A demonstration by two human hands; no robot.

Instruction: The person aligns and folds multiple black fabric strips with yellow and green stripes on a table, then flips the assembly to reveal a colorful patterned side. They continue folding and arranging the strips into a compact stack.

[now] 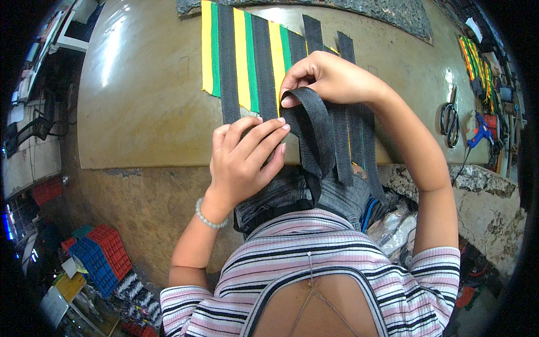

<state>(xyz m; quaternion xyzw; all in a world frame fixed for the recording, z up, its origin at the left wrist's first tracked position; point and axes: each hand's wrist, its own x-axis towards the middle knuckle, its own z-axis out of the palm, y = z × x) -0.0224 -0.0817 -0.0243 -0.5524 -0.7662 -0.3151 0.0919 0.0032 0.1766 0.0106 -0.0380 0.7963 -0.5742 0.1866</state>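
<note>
Yellow-and-green strips (241,62) lie side by side on the table, alternating with black woven straps (227,56). The black ends hang over the near table edge toward my lap. Between thumb and fingers, my right hand (334,78) pinches a black webbing strap (318,132) that loops over and drops down. My left hand (247,149) rests on the near ends of the strips, left of the loop. Its fingers are stretched out, with the tips close to the pinched strap. What lies beneath the left palm is hidden.
Black-handled scissors (450,118) lie at the table's right side, beside a blue glue gun (482,132) with a cord. More coloured strips (476,67) hang at the far right. A rough stone slab (370,17) sits along the back. Red and blue crates (104,255) stand at the lower left.
</note>
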